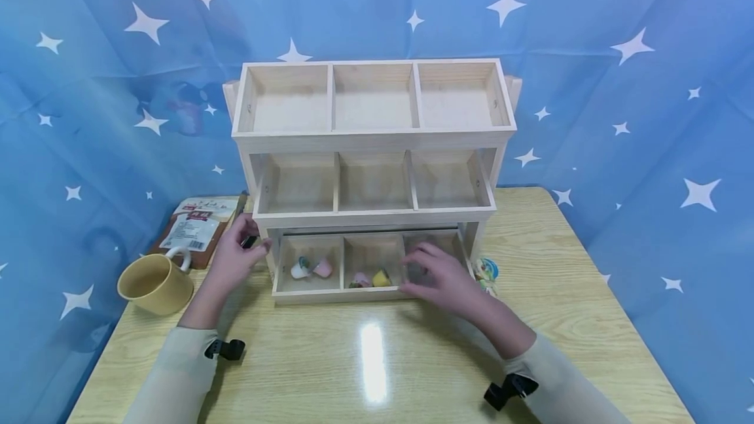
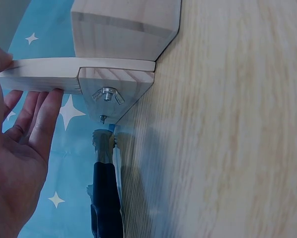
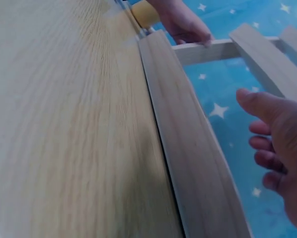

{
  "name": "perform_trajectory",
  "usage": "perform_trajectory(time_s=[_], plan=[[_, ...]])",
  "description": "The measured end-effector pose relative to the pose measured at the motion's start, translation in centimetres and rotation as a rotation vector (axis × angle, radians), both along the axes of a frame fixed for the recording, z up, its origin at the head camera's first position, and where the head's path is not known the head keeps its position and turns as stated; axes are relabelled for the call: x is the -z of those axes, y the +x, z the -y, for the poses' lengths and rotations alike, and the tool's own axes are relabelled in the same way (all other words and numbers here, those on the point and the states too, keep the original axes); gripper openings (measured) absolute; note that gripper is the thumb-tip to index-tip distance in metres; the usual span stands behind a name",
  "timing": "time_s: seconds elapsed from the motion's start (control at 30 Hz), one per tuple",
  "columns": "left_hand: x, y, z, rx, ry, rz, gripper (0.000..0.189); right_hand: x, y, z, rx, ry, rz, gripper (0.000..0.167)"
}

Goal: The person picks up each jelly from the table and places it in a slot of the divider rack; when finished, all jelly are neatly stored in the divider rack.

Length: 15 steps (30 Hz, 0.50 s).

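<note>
A pale wooden three-tier shelf stands on the table, each tier split into three compartments. My left hand is at its left side; in the left wrist view the hand grips a wooden side bar, thumb above and fingers beneath. My right hand is over the bottom tier's right compartment, and in the right wrist view the hand has loosely bent fingers holding nothing. A small white pot with a green top and a small pink piece lie bottom left. Pink and yellow pieces lie bottom middle.
A yellow mug with a white handle stands at the left, before brown packets with white labels. Small colourful pieces lie by the shelf's right leg. A black-handled tool is beside the left leg. A starry blue curtain hangs behind.
</note>
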<state>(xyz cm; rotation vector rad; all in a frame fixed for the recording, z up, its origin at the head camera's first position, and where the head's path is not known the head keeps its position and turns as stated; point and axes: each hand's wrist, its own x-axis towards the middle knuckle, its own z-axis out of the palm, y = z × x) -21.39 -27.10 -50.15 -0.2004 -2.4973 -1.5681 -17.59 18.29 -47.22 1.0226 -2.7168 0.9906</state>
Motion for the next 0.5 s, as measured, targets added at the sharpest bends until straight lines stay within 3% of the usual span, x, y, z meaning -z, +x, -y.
perform_trajectory(time_s=[0.2,0.5], plan=[[0.1,0.0,0.1,-0.002,-0.021,-0.004,0.035,0.3,1.9,-4.0,0.108,-0.065,-0.034,0.038],[-0.1,0.2,0.1,0.007,-0.020,-0.007,0.036,1.2,3.1,-8.4,0.195,-0.077,-0.134,0.041]])
